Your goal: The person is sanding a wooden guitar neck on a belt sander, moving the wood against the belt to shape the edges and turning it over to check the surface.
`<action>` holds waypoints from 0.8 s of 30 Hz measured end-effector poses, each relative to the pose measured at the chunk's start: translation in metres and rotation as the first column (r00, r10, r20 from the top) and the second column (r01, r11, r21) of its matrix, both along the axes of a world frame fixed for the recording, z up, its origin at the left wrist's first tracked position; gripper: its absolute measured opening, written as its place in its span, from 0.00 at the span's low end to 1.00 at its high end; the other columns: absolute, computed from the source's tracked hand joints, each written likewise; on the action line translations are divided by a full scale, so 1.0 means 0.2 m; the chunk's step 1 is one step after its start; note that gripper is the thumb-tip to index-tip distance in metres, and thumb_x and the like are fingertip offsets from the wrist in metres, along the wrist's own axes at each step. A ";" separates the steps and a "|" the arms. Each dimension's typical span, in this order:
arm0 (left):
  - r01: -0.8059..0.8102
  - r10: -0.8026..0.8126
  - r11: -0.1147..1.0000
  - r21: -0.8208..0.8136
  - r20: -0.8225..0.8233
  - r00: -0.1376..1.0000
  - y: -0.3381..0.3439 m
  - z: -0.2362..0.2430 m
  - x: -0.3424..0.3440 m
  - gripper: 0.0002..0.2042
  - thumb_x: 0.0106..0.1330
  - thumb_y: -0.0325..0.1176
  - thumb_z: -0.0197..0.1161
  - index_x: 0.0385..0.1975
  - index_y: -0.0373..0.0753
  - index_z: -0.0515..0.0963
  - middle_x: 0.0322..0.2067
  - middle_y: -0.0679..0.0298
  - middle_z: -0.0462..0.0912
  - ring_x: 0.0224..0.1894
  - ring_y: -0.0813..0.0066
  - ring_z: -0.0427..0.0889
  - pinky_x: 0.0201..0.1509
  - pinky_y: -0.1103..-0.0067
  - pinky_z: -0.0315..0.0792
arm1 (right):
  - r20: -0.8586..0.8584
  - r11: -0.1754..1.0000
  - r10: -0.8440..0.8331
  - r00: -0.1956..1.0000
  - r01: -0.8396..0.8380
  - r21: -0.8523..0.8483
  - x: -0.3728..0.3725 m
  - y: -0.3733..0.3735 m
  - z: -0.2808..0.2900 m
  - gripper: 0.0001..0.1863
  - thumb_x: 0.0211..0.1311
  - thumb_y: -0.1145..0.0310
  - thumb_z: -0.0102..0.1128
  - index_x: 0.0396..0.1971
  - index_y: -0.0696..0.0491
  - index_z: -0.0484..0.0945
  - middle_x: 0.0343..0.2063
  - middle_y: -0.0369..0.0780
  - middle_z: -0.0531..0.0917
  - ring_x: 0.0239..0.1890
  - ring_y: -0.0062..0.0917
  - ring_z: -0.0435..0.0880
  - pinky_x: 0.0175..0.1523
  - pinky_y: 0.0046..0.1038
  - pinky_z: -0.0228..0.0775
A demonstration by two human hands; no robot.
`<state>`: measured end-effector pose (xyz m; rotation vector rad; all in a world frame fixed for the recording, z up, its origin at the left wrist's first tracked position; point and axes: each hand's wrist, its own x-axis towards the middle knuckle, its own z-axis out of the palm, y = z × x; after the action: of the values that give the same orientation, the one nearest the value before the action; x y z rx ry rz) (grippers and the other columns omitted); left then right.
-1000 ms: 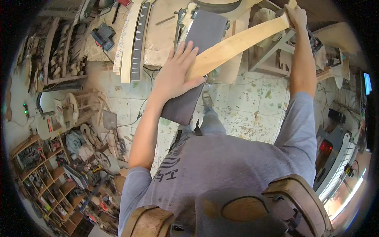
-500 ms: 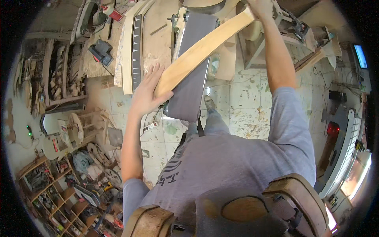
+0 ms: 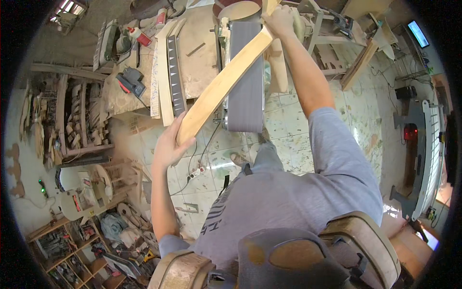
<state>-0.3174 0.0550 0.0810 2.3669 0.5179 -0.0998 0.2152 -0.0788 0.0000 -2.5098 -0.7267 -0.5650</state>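
Observation:
A long, slightly curved wooden board (image 3: 222,82) lies slantwise across the dark belt of a belt sander (image 3: 246,108). My left hand (image 3: 167,146) grips the board's near end, thumb on one side and fingers on the other, left of the belt. At the far end my right hand (image 3: 280,23) is closed round the wood, beyond the belt's right edge. Some of the board shows past that hand. The board's underside is hidden, so how fully it touches the belt cannot be seen.
Left of the sander, a workbench (image 3: 195,65) carries curved wooden strips (image 3: 163,82), a dark power tool (image 3: 130,82) and a red-and-white bottle (image 3: 139,36). A cable (image 3: 204,151) runs over the tiled floor. Wooden frames (image 3: 332,41) stand at the far right.
Both hands and the board have shifted left across the belt, and the board's slant is steeper. The whole view has turned somewhat too. Both hands keep their hold.

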 end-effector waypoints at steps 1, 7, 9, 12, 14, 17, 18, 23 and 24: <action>-0.019 0.018 0.999 -0.036 -0.026 1.000 0.00 0.01 -0.04 0.42 0.59 0.56 0.67 0.71 0.44 0.62 0.58 0.47 0.78 0.61 0.44 0.75 0.62 0.62 0.70 | -0.059 0.997 -0.022 0.998 0.026 0.069 -0.07 0.03 0.02 0.35 0.54 0.47 0.62 0.47 0.66 0.76 0.52 0.55 0.75 0.58 0.51 0.73 0.62 0.46 0.67; -0.029 0.028 0.999 -0.031 -0.015 0.999 -0.01 0.03 -0.23 0.41 0.59 0.58 0.66 0.71 0.46 0.62 0.52 0.46 0.81 0.55 0.45 0.80 0.57 0.62 0.73 | -0.100 1.000 -0.022 0.995 0.024 0.011 -0.33 0.04 0.09 0.37 0.55 0.47 0.62 0.52 0.67 0.73 0.53 0.55 0.73 0.57 0.53 0.72 0.60 0.49 0.68; -0.019 0.020 0.999 -0.039 0.013 1.000 0.00 0.01 -0.28 0.41 0.59 0.59 0.65 0.71 0.46 0.62 0.52 0.47 0.82 0.54 0.45 0.81 0.57 0.62 0.73 | -0.111 1.000 -0.019 0.994 0.020 0.007 -0.38 0.04 0.10 0.37 0.55 0.47 0.62 0.51 0.67 0.73 0.54 0.55 0.73 0.57 0.53 0.72 0.60 0.49 0.68; -0.022 0.022 0.999 -0.040 0.007 1.000 0.01 0.01 -0.34 0.41 0.59 0.59 0.65 0.71 0.47 0.62 0.51 0.47 0.82 0.53 0.45 0.81 0.57 0.62 0.74 | -0.126 1.000 -0.028 0.992 0.027 -0.010 -0.46 0.05 0.13 0.36 0.55 0.48 0.62 0.51 0.66 0.74 0.54 0.55 0.72 0.57 0.52 0.72 0.60 0.49 0.68; -0.018 0.018 0.999 -0.029 -0.003 1.000 0.01 0.00 -0.37 0.41 0.59 0.59 0.65 0.71 0.47 0.62 0.51 0.47 0.82 0.53 0.45 0.82 0.56 0.63 0.74 | -0.136 0.999 -0.033 0.990 0.031 -0.013 -0.51 0.04 0.14 0.36 0.56 0.48 0.62 0.51 0.66 0.74 0.54 0.54 0.72 0.57 0.52 0.72 0.60 0.49 0.68; -0.001 0.001 1.000 -0.001 0.005 1.000 0.04 -0.01 -0.40 0.41 0.59 0.59 0.65 0.71 0.47 0.61 0.51 0.48 0.83 0.52 0.45 0.82 0.56 0.63 0.74 | -0.153 0.999 -0.036 0.987 0.039 0.011 -0.55 0.03 0.15 0.36 0.56 0.48 0.62 0.52 0.66 0.73 0.54 0.54 0.72 0.57 0.52 0.72 0.61 0.49 0.68; 0.001 -0.001 1.000 0.006 0.010 1.000 0.04 -0.01 -0.40 0.41 0.59 0.58 0.65 0.71 0.48 0.61 0.50 0.48 0.83 0.52 0.45 0.82 0.56 0.63 0.74 | -0.159 0.999 -0.045 0.986 0.047 0.009 -0.56 0.03 0.15 0.37 0.55 0.48 0.62 0.53 0.66 0.73 0.54 0.54 0.72 0.57 0.52 0.71 0.61 0.49 0.68; -0.006 0.007 1.000 0.013 -0.070 0.997 0.06 0.02 -0.35 0.41 0.60 0.59 0.63 0.72 0.49 0.60 0.52 0.47 0.82 0.53 0.44 0.81 0.56 0.62 0.74 | -0.156 0.997 -0.064 0.986 0.068 0.023 -0.54 -0.03 0.15 0.37 0.54 0.48 0.62 0.53 0.66 0.74 0.54 0.53 0.72 0.57 0.51 0.71 0.60 0.50 0.68; -0.003 0.006 1.000 0.031 -0.087 0.996 0.07 0.01 -0.34 0.40 0.61 0.59 0.62 0.72 0.49 0.60 0.53 0.47 0.81 0.53 0.44 0.81 0.56 0.62 0.74 | -0.142 0.996 -0.077 0.987 0.082 0.027 -0.53 -0.04 0.14 0.37 0.54 0.48 0.62 0.53 0.66 0.74 0.54 0.53 0.72 0.58 0.51 0.71 0.61 0.50 0.68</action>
<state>-0.3850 0.0700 0.0831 2.3992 0.5696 -0.1949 0.1094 -0.0865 0.0284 -2.5269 -0.5623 -0.4179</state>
